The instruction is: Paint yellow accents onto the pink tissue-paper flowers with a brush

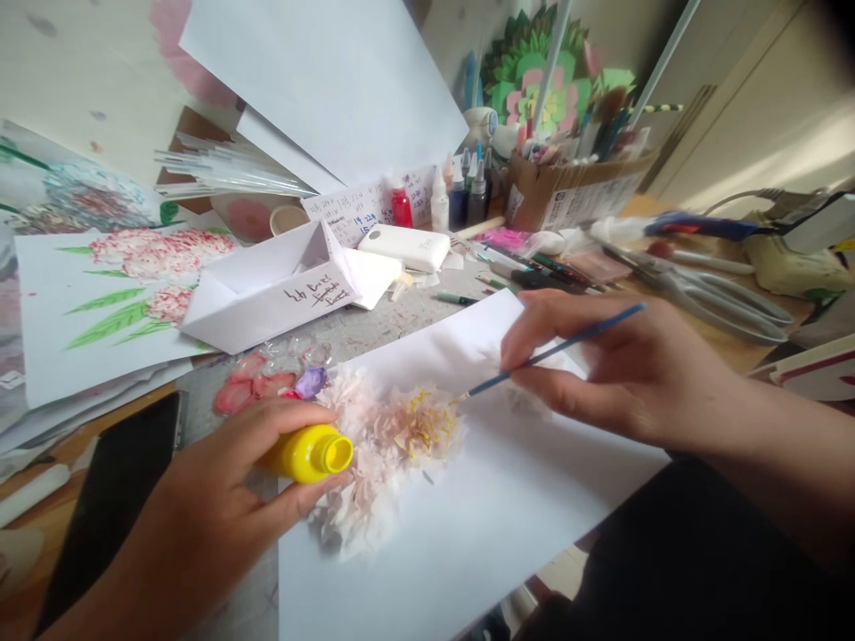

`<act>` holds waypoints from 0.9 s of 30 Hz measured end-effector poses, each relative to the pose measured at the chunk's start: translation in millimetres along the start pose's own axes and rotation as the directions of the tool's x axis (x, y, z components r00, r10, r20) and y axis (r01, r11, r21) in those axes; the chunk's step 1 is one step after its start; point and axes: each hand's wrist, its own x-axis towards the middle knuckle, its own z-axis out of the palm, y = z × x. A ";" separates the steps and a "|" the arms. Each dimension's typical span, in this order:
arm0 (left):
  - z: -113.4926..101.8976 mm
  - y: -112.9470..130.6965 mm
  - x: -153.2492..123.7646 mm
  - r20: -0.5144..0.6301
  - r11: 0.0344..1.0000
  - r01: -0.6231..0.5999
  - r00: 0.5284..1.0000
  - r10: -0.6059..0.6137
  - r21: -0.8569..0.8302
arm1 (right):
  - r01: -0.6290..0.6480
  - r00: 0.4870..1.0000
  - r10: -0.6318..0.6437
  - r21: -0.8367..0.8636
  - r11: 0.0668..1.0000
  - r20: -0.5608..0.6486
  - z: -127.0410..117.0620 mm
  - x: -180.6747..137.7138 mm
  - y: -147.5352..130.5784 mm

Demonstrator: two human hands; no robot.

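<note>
Held in my left hand [220,485] is a small yellow paint bottle [308,454], uncapped, its mouth tilted toward the right. My right hand [588,365] pinches a thin blue paintbrush [567,343]. The brush tip is at the right edge of a pale pink ruffled paper flower [427,423], which has yellow strokes on its petals. More pale ruffled blossoms [361,512] lie beside it, partly behind the bottle. They all rest on a white sheet of paper [481,516]. Another pale blossom is partly hidden under my right hand.
Behind the sheet stand a folded white paper box [267,289], a white power bank [404,247] and a red paint bottle [402,207]. Scissors [701,285] and a cardboard box of brushes [574,187] are at right. A black phone [117,507] lies at left, near painted flower paper [46,312].
</note>
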 end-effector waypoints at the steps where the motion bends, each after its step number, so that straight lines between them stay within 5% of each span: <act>1: 0.0 0.1 0.3 0.002 1.000 0.002 1.000 -0.002 -0.006 | 0.004 1.000 -0.004 0.007 1.000 0.011 0.9 -0.1 -0.2; 22: -0.2 14.9 -1.2 0.028 0.945 0.270 0.963 -0.269 -0.183 | 0.058 0.997 -0.055 -0.069 0.996 0.051 -4.5 -2.2 -4.8; 27: -0.3 9.2 -0.9 0.008 0.980 0.130 0.991 -0.130 -0.152 | 0.074 0.995 -0.071 -0.049 0.996 0.071 -4.4 -2.2 -4.6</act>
